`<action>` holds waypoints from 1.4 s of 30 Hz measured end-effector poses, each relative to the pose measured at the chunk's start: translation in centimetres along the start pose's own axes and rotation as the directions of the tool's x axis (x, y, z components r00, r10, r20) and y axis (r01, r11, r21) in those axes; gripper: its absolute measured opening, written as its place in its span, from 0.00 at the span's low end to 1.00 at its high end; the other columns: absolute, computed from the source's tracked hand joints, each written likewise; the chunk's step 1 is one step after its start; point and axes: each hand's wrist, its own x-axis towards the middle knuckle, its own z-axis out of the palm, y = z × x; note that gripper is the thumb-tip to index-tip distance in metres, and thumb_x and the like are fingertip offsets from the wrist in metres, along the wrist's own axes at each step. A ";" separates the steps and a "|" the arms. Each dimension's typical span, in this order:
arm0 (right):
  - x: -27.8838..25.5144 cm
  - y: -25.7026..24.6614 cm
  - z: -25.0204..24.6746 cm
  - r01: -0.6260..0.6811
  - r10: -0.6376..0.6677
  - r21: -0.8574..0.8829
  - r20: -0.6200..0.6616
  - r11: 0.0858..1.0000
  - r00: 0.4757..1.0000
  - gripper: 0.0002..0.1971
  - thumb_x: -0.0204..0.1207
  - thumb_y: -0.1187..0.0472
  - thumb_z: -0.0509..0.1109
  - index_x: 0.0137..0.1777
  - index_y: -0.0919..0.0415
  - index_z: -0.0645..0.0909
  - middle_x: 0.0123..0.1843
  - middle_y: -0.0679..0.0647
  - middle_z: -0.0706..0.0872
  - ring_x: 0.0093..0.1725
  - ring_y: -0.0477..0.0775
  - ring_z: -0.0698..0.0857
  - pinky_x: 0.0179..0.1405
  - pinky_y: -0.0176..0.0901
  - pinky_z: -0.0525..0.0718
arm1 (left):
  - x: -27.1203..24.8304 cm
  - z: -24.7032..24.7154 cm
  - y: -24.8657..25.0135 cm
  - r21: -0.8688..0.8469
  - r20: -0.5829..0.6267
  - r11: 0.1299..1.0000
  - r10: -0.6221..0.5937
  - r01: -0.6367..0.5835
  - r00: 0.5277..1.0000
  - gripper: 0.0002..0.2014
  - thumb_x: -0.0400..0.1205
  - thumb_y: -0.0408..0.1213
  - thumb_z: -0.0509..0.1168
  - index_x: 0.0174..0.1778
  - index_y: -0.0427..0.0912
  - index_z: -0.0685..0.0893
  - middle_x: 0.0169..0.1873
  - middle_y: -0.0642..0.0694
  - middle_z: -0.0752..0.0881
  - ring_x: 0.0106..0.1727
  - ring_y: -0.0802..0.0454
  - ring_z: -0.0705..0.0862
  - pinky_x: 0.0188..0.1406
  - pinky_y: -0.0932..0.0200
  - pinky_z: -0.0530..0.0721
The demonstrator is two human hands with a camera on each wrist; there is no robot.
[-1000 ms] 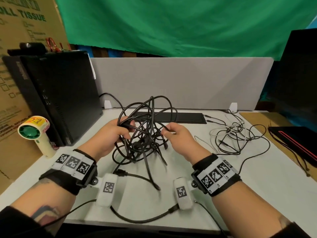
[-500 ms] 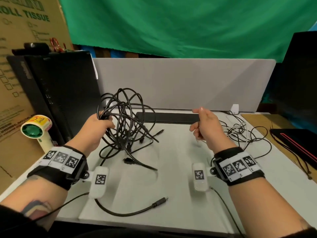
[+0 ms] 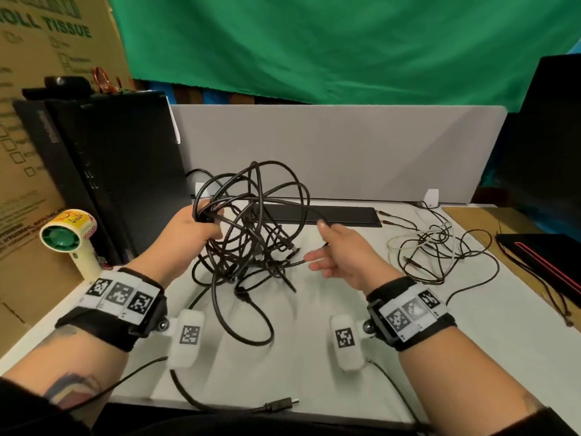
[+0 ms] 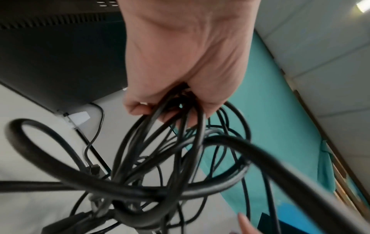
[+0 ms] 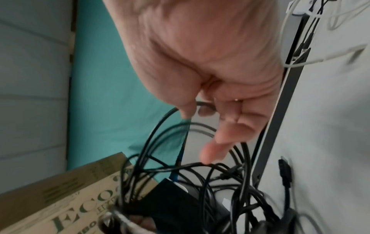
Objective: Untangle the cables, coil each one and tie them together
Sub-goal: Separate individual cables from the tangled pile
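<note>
A tangle of black cables [image 3: 254,234] hangs over the white desk [image 3: 314,357], its lower loops resting on the surface. My left hand [image 3: 195,228] grips several strands at the tangle's upper left; in the left wrist view the fingers [image 4: 138,109] curl round the bundled cables [image 4: 160,174]. My right hand [image 3: 333,250] is just right of the tangle with its fingers spread. In the right wrist view one fingertip [image 5: 210,155] touches a thin strand [image 5: 180,167], and nothing is gripped.
A second heap of thin black and white cables [image 3: 437,247] lies at the right. A black computer tower [image 3: 119,171] and a hand fan [image 3: 69,240] stand left. A black bar [image 3: 339,214] lies along the grey divider [image 3: 330,152]. A loose plug [image 3: 279,404] lies at the front edge.
My right hand let go of the tangle, swung out to the right and has come back beside it, fingers spread. My left hand lifted the bundle leftward, then brought it back toward the middle.
</note>
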 end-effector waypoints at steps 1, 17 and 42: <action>0.0 -0.4 -0.1 0.041 -0.037 0.080 -0.055 0.996 0.998 0.14 0.87 0.48 0.64 0.66 0.51 0.66 0.44 0.65 0.93 0.33 0.58 0.91 0.25 0.42 0.85 | 0.2 0.1 -0.4 0.041 -0.042 0.999 -0.016 0.018 0.999 0.08 0.68 0.23 0.66 0.41 0.34 0.78 0.37 0.44 0.73 0.40 0.47 0.71 0.45 0.49 0.71; -1.2 -2.3 -0.9 0.500 -0.508 -0.096 -0.222 0.861 0.832 0.09 0.77 0.63 0.77 0.40 0.57 0.79 0.39 0.54 0.91 0.41 0.49 0.89 0.50 0.39 0.82 | 0.2 -0.3 -2.6 0.346 -0.239 0.925 -0.077 0.159 0.968 0.19 0.76 0.33 0.76 0.57 0.52 0.76 0.49 0.49 0.80 0.44 0.54 0.80 0.36 0.64 0.73; -2.6 -4.1 -0.6 0.530 -0.543 -0.120 -0.194 0.840 0.817 0.10 0.80 0.55 0.75 0.50 0.63 0.82 0.46 0.57 0.90 0.50 0.57 0.92 0.56 0.43 0.85 | -1.1 1.1 1.3 0.618 0.290 0.742 0.092 -0.260 0.953 0.40 0.73 0.14 0.57 0.53 0.75 0.78 0.56 0.59 0.77 0.48 0.57 0.82 0.42 0.65 0.78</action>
